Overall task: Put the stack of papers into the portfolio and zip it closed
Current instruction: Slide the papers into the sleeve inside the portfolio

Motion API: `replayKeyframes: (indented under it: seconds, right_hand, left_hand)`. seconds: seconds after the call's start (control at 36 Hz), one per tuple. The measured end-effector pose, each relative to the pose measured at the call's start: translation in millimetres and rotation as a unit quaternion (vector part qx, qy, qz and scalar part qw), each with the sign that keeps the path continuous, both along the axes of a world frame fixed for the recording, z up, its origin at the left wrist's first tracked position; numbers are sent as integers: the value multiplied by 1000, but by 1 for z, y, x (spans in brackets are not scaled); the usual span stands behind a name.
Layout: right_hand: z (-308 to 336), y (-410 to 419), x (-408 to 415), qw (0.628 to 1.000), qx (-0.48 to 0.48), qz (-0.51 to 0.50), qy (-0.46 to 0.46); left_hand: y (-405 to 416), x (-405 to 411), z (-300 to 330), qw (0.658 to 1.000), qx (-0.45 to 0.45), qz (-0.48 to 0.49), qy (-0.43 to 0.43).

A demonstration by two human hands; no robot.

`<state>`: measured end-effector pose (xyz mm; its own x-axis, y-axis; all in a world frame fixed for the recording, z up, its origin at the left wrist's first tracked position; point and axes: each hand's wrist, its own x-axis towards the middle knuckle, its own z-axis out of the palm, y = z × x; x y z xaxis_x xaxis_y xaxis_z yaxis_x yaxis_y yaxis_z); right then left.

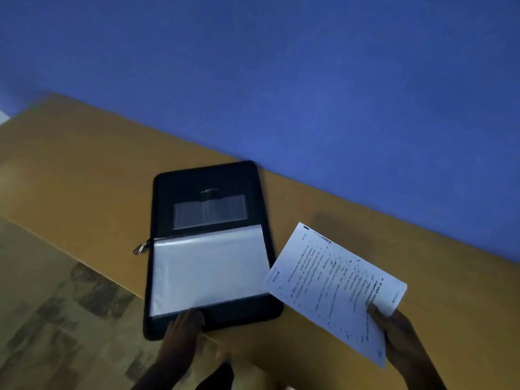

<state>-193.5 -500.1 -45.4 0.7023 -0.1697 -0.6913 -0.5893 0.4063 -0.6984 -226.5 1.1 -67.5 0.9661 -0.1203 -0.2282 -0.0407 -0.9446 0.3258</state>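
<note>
I judge this an office or study room: a plain wooden desk (84, 164) against a blue wall (281, 66), tiled floor (56, 319) below.

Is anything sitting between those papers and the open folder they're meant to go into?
Nothing visible does. The right hand holds the papers just right of the open portfolio, overlapping its right edge. The left hand rests on the portfolio's near edge, beside the clear pocket, not in the papers' way.
</note>
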Motion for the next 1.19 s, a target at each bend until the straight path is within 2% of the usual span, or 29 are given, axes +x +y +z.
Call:
replayKeyframes:
  seconds: [0.14, 0.36, 0.53, 0.61, 0.75, 0.86, 1.03, 1.19]
  right_hand:
    - [-2, 13, 12, 1000, -1, 11, 2]
    - [-7, 25, 19, 1000, -12, 26, 12]
    - [-4, 34, 16, 1000, -16, 15, 12]
    - [-4, 35, 12, 1000, -11, 8, 8]
    - [-4, 38, 2, 1000, -9, -1, 4]
    - [-2, 40, -5, 1000, 2, -13, -1]
    - [-2, 36, -15, 1000, 15, -21, -5]
    - [5, 37, -23, 999, 16, -27, -7]
  left_hand:
    - [51, 6, 0, 998, 45, 42, -25]
    - [98, 32, 5, 991, 64, 109, -43]
    - [92, 46, 13, 987, 85, 139, -2]
    - [66, 53, 18, 992, 52, 110, -17]
    - [11, 63, 14, 997, -68, 32, 5]
    - [-18, 68, 8, 996, -90, -12, 22]
    - [-27, 75, 3, 995, -88, -14, 34]
    - [-25, 81, 3, 992, -123, -4, 25]
